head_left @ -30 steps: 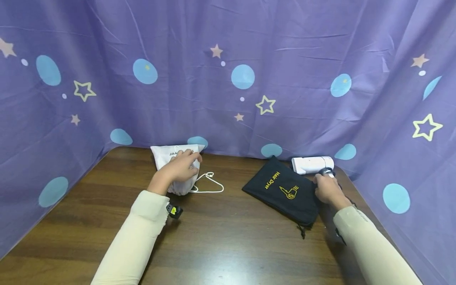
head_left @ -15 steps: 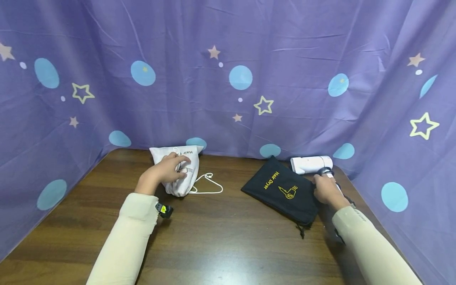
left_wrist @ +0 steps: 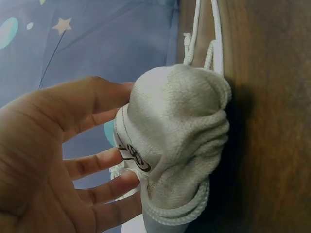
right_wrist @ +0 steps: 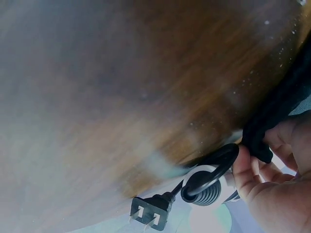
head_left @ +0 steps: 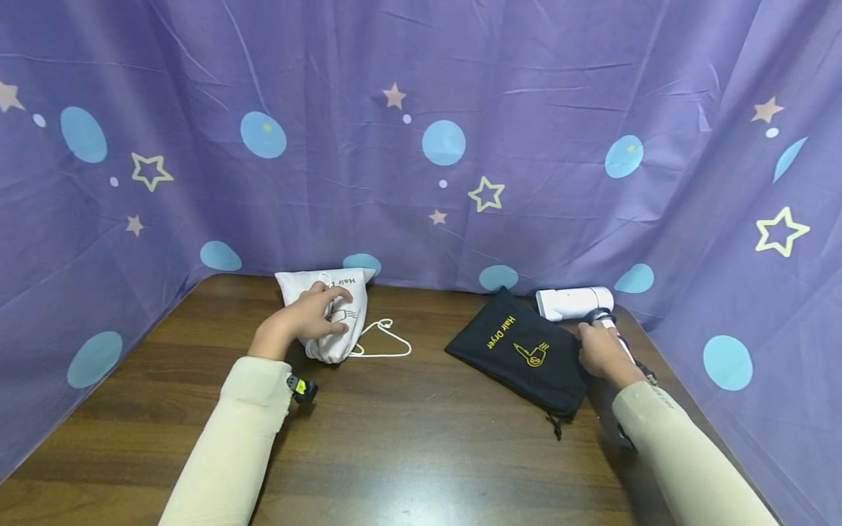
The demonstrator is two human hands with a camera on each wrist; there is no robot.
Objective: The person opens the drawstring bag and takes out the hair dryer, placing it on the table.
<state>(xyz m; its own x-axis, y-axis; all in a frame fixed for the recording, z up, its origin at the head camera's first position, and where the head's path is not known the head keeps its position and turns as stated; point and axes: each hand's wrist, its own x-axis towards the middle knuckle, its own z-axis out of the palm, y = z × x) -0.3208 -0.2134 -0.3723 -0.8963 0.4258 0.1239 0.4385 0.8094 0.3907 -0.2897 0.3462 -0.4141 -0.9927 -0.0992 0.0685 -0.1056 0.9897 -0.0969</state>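
In the head view my left hand [head_left: 305, 315] rests on a white drawstring pouch [head_left: 351, 299] printed "Hair Dryer". The left wrist view shows its thumb and fingertips touching the bunched white cloth, the fingers spread apart. On the right, my right hand [head_left: 604, 351] lies between the black drawstring bag [head_left: 500, 343] and the handle of a white hair dryer [head_left: 575, 302]. In the right wrist view, fingertips [right_wrist: 241, 167] sit against the dryer's cord end, and a dark fabric edge [right_wrist: 274, 114] passes near the thumb. How firmly that hand holds anything is hidden.
White cord [head_left: 395, 342] loops out beside the pouch on the brown wooden table [head_left: 408, 431]. A black two-pin plug [right_wrist: 150, 212] hangs by the dryer's handle. The bag's black drawstring end [head_left: 558, 427] points toward me. A purple curtain [head_left: 329, 204] stands behind.
My left hand has moved left across the white pouch, uncovering more of its print, then has stayed nearly still. The right hand, black bag and hair dryer have hardly moved.
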